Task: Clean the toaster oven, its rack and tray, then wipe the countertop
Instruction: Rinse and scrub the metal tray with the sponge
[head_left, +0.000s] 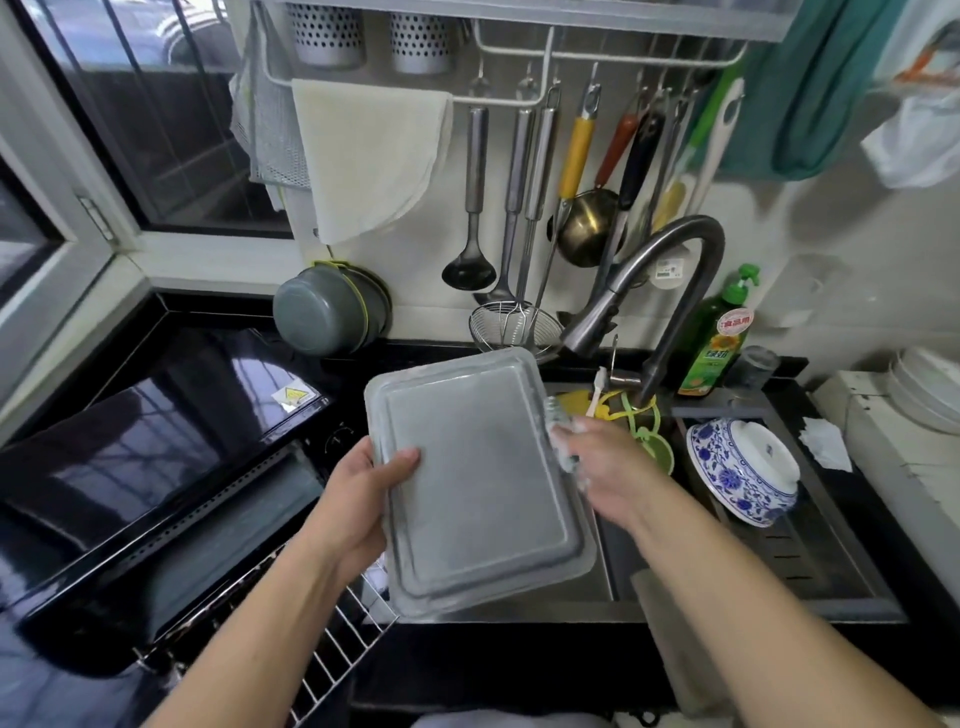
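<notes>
The grey metal tray (475, 483) is held tilted over the left part of the sink, its underside facing me and filmed with suds. My left hand (363, 499) grips its left edge, thumb lying on the surface. My right hand (597, 467), foamy, holds a small scrubbing pad (558, 415) against the tray's right edge. The black toaster oven (150, 467) stands on the counter at the left. Its wire rack (337, 639) lies below my left forearm.
The faucet (670, 291) arches over the sink (779, 566). A blue-and-white bowl (743, 473) lies in the sink's right side. A green dish soap bottle (719, 338) stands behind. Utensils (530, 197) and a cloth (369, 156) hang on the wall rail. Stacked plates (930, 389) sit far right.
</notes>
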